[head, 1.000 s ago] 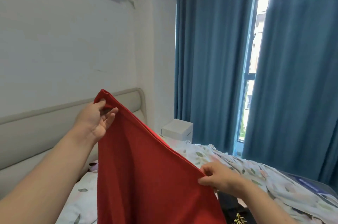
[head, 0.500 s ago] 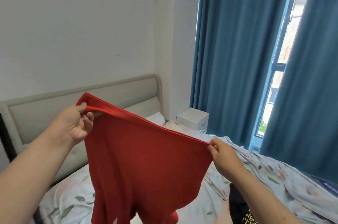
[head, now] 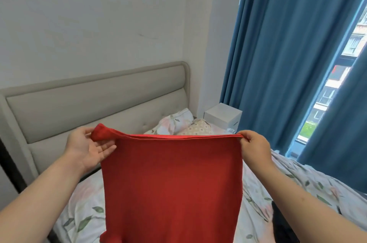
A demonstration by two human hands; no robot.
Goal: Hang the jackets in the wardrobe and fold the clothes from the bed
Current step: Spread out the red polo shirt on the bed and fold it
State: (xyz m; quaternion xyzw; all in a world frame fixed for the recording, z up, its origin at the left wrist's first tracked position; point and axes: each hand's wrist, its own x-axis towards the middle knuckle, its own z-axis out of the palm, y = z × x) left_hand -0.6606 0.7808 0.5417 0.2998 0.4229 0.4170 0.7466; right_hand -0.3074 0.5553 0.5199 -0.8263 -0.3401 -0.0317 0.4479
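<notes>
A red knit garment (head: 170, 187) hangs in front of me, stretched flat and level above the bed (head: 85, 209). My left hand (head: 87, 147) pinches its top left corner between thumb and fingers, palm turned toward me. My right hand (head: 254, 145) grips the top right corner with closed fingers. The garment's lower part runs out of the frame at the bottom. A dark piece of clothing (head: 282, 223) lies on the floral sheet at the lower right, mostly hidden by my right forearm.
A padded beige headboard (head: 95, 103) stands against the white wall. Pillows (head: 178, 123) lie at the head of the bed. A white bedside box (head: 222, 115) sits in the corner. Blue curtains (head: 278, 64) frame a window (head: 327, 92) on the right.
The garment's top edge has gone from sloping to level and taut as my hands moved apart. My view has dropped toward the bed and turned left.
</notes>
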